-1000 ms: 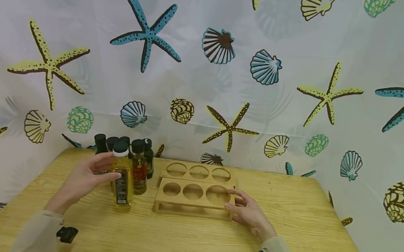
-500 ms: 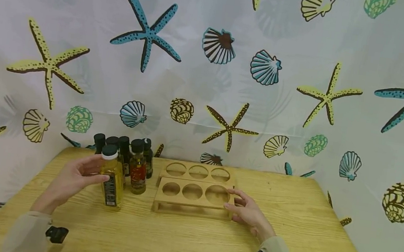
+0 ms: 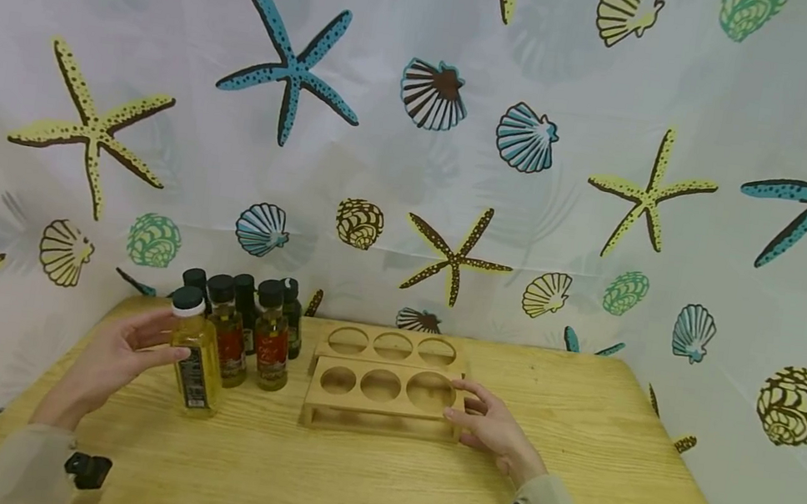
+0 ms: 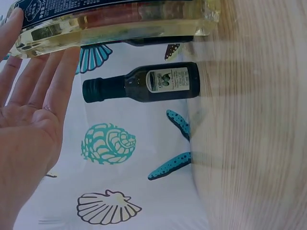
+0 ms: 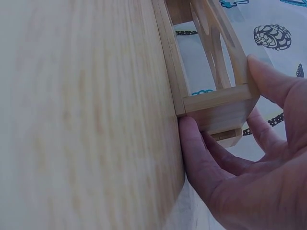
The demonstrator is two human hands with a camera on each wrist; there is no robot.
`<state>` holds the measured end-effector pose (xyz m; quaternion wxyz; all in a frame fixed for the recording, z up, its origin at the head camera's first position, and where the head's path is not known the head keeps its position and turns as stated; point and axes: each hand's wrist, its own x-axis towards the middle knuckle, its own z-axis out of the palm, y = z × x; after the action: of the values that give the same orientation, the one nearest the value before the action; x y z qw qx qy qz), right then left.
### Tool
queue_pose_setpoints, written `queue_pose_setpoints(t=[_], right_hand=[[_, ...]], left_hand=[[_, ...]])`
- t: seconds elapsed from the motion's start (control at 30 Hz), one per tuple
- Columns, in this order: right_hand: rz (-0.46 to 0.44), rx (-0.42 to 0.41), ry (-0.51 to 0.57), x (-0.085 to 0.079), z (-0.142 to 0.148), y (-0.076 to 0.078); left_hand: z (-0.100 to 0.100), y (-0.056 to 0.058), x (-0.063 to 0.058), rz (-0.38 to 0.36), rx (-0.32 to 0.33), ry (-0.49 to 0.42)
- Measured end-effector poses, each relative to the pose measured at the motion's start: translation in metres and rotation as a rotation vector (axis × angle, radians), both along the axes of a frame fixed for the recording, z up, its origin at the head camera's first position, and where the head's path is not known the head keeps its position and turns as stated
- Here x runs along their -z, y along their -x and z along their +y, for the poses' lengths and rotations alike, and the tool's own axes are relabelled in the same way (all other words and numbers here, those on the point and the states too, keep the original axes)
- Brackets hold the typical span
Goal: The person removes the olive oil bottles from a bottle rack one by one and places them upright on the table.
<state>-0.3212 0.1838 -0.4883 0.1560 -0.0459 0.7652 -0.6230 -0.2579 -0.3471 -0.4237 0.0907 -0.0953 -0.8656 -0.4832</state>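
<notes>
My left hand (image 3: pixel 106 358) holds a clear bottle of yellow oil (image 3: pixel 207 362) with a dark cap and white collar, thumb on the near side and fingers behind. The bottle leans slightly; whether its base touches the table I cannot tell. In the left wrist view the same oil bottle (image 4: pixel 144 28) crosses the top, above my fingers. At the table's centre stands a two-tier wooden bottle rack (image 3: pixel 355 402) with round holes and no bottles in it. My right hand (image 3: pixel 498 436) grips its right end, with the thumb on the upper edge in the right wrist view.
Right of the held bottle stand two red-labelled bottles (image 3: pixel 273 351) with black caps. Several dark bottles (image 3: pixel 292 322) are behind them; one green-labelled dark bottle (image 4: pixel 163 81) shows in the left wrist view. A shell-print curtain (image 3: pixel 415 161) surrounds the wooden table (image 3: pixel 344 488).
My left hand has carried the oil bottle leftward, away from the rack, uncovering a second red-labelled bottle. The right hand stays on the rack.
</notes>
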Motion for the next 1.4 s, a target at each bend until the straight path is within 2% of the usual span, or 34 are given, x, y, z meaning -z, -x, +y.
queue_pose_setpoints(t=[0.43,0.67,0.97,1.17,1.4], right_hand=[[-0.003,-0.005,-0.015,0.0,0.0,-0.001],[-0.004,-0.003,-0.007,0.0,0.0,0.0],[-0.004,-0.003,-0.011,0.0,0.001,0.0],[-0.007,-0.009,-0.002,-0.002,0.0,-0.001],[0.0,-0.013,-0.016,-0.002,-0.001,-0.003]], left_hand=[[-0.017,0.006,0.005,0.004,-0.089,0.057],[-0.025,0.01,0.006,-0.003,-0.113,0.079],[-0.035,0.021,0.014,-0.064,-0.162,0.058],[-0.044,0.025,0.018,-0.098,-0.129,0.024],[-0.052,0.032,0.015,-0.085,-0.017,-0.018]])
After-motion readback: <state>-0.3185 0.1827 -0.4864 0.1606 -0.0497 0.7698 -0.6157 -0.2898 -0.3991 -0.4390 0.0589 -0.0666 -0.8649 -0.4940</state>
